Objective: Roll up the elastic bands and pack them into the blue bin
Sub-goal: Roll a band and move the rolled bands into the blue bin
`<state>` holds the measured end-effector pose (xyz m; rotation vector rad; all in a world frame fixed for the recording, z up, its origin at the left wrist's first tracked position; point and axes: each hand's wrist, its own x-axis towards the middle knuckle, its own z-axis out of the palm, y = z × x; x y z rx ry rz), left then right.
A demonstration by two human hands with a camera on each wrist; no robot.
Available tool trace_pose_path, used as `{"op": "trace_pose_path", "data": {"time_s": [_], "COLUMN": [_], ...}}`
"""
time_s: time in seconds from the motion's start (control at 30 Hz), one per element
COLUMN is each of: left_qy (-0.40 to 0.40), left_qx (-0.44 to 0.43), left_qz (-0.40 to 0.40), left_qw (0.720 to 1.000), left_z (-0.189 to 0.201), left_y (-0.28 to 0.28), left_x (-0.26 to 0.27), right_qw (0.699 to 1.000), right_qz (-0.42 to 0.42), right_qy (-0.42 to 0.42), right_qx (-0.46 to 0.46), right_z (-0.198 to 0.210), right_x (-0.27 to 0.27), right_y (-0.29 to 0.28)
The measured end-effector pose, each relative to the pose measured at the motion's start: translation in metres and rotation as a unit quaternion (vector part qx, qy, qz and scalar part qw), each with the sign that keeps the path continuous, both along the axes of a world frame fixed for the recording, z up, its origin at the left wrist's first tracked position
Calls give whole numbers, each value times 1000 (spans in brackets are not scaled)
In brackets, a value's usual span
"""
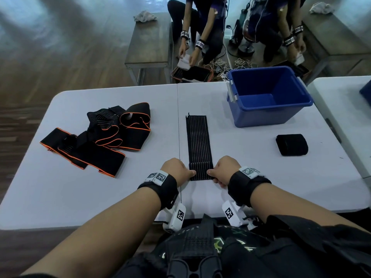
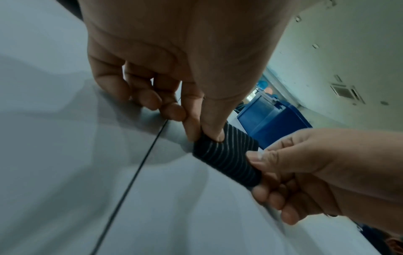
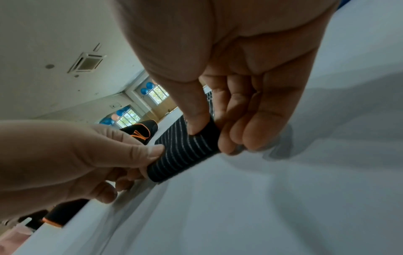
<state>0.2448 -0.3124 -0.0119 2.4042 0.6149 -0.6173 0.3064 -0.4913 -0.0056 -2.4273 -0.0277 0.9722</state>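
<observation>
A black elastic band with thin grey stripes (image 1: 198, 141) lies flat on the white table (image 1: 241, 177), running away from me. Its near end is curled into a small roll (image 2: 226, 157) (image 3: 185, 151). My left hand (image 1: 177, 170) pinches the roll's left end between thumb and fingers (image 2: 196, 124). My right hand (image 1: 223, 171) pinches the right end the same way (image 3: 196, 120). A finished black roll (image 1: 291, 144) sits at the right. The blue bin (image 1: 269, 95), empty, stands at the far right of the table.
A heap of black bands with orange edging (image 1: 100, 137) lies on the left half of the table. Beyond the far edge two people (image 1: 200, 27) crouch over bins on the floor. A second white table (image 1: 345, 109) adjoins on the right.
</observation>
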Motion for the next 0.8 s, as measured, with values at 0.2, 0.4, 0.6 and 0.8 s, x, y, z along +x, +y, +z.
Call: {"op": "trace_pose_path", "data": {"time_s": [0.2,0.4,0.6,0.8], "left_qy": [-74,-91,-107,-70], "left_qx": [29,80,101,85], "left_qz": [-11,-81,-120,-138], "left_qw": [997,989,982,984], "left_z": [3,4,4,0], "left_y": [-5,-9,-10,0], "left_x": [-1,-4,-9,-14], "right_qw": [992,979,967,960], "right_qz": [75,126,179,228], "right_qy": [-96,-159,-173,-155], "right_qx": [-42,-10,-50,-58], "right_z": [6,6,2,4], "right_x": [0,-10,-11,-13], "right_y": [1,-2,1,-7]}}
